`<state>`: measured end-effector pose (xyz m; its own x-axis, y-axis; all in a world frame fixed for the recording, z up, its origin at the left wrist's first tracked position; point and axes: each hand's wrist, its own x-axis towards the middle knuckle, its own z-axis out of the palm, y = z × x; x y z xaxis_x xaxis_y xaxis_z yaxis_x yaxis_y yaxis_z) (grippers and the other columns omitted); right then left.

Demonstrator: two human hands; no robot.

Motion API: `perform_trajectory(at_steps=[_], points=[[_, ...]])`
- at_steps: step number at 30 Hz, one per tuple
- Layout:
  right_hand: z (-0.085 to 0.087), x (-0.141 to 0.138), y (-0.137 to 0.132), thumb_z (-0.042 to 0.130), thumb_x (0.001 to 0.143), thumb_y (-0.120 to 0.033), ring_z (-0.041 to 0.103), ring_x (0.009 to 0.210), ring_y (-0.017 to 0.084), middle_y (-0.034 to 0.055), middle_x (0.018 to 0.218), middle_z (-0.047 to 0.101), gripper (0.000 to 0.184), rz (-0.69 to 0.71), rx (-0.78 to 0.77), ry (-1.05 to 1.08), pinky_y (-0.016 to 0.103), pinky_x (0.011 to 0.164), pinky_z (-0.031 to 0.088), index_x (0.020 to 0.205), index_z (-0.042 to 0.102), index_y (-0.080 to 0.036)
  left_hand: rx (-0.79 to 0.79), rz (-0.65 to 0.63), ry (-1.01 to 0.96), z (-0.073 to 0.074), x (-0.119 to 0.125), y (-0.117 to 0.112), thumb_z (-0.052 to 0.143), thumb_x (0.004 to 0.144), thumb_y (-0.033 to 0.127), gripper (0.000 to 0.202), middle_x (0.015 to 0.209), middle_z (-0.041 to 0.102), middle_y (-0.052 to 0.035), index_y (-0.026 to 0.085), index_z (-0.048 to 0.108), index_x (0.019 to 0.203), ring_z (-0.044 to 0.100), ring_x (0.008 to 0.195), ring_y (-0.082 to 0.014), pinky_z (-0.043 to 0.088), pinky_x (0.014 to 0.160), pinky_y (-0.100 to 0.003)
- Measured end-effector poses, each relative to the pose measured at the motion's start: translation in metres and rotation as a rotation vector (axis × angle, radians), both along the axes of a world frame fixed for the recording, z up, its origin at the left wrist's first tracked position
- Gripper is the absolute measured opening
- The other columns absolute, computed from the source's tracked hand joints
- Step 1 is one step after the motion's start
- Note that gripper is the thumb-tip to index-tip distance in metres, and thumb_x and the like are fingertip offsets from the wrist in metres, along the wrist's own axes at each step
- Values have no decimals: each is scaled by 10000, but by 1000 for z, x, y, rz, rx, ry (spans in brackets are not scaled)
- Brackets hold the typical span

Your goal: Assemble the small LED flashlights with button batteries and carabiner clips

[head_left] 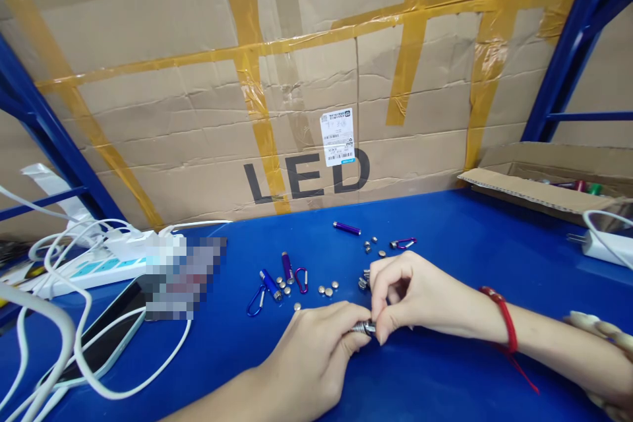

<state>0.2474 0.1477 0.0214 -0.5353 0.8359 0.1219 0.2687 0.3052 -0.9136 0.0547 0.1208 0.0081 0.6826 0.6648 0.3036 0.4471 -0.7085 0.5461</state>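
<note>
Pinching a silver part low in the frame's centre, both hands meet just above the desk. The left hand is closed round its near end, and the right hand grips the far end with its fingertips. This looks like twisting or pressing two pieces of a mini torch together. Any next move calls for a steady counter-hold, since the part is tiny. Just beyond lie button cells, a blue torch, a purple torch and a carabiner. A power strip sits at left, with cardboard behind.
</note>
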Motion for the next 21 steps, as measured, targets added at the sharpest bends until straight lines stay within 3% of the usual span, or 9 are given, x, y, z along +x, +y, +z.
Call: perform_trajectory(at_steps=[16,21], points=[[-5,-1,2,812,535,-257,429,408,27,-44,510,558,200,42,-271,135,131,357,342,580,669,-125,-107,-10,-86,-4,-1,-1,363,904,164,101,740,610,-3,212,447,933,546,606,-140,381,569,-215],[-3,-1,1,804,529,-297,416,384,27,-47,467,556,230,35,-304,107,141,360,326,563,657,-123,-140,-31,-70,-7,-3,-1,343,908,171,104,718,587,-4,208,420,967,544,602,-140,393,562,-215]])
